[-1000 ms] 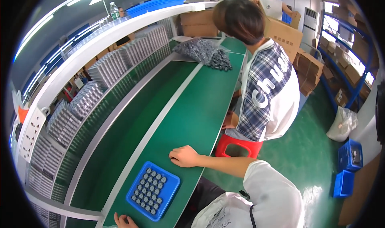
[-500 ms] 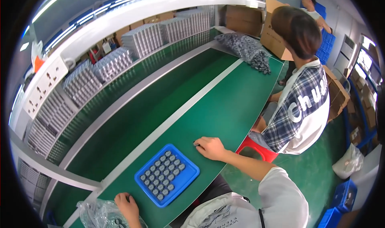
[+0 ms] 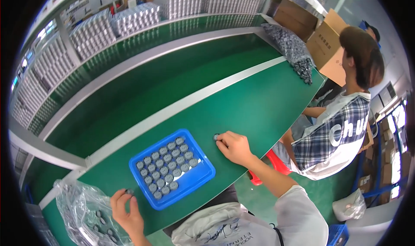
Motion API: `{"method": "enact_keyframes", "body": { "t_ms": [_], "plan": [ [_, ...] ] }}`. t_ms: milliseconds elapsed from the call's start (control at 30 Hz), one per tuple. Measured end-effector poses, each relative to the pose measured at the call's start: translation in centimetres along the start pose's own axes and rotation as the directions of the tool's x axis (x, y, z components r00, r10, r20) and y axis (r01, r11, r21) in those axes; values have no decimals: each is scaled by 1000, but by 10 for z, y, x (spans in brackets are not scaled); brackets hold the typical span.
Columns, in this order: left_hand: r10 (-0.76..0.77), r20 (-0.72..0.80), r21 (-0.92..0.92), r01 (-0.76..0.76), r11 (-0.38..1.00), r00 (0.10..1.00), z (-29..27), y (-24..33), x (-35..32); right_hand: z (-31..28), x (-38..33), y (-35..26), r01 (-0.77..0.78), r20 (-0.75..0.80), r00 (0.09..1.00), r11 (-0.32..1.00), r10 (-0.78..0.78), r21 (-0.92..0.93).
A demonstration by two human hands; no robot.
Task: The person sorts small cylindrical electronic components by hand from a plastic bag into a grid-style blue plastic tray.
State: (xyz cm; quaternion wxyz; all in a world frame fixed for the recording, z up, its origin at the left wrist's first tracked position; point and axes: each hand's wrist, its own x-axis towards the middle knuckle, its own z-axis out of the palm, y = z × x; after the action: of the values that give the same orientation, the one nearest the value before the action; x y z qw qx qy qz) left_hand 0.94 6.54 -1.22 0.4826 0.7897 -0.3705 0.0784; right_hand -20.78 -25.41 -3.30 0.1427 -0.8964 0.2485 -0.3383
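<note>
Between the thumb and fingertips of my right hand [image 3: 235, 147] is a small round grey part [image 3: 216, 137], held at the green tabletop to the right of a shallow blue tray [image 3: 192, 183]. Several rows of similar grey round parts [image 3: 167, 158] lie in the tray; its near right corner shows bare blue. My left hand [image 3: 128, 213], left of the tray, pinches another small grey part [image 3: 129, 191] at its fingertips. Beside that hand lies an open clear plastic bag [image 3: 73, 198] with several loose grey parts [image 3: 103, 222] inside.
A co-worker [image 3: 341, 129] sits on a red stool [image 3: 279, 163] at my right. Farther along the bench lie a bag of dark parts [image 3: 292, 45] and a cardboard box [image 3: 326, 47]. Stacked silvery trays [image 3: 179, 3] line the back shelf. A white post [image 3: 43, 148] stands at the left.
The view has turned, so the bench sits differently in the picture. My left hand now shows a grey part raised in a clear pinch. My right hand remains beside the tray with its part.
</note>
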Motion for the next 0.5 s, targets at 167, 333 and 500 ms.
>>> {"method": "enact_keyframes", "body": {
  "t_ms": [167, 333, 500],
  "plan": [
    [90, 56, -69, -86, 994, 994, 33, 26, 0, -9, -6, 16, -136, 55, 990, 989, 133, 55],
    [63, 73, -91, -57, 994, 995, 50, 54, 3, -36, 10, -19, -57, 114, 993, 968, 30, 244],
    [297, 115, -69, -291, 954, 948, 77, 69, -2, -42, 17, -63, 122, 322, 922, 948, -217, 293]
  ]
}}
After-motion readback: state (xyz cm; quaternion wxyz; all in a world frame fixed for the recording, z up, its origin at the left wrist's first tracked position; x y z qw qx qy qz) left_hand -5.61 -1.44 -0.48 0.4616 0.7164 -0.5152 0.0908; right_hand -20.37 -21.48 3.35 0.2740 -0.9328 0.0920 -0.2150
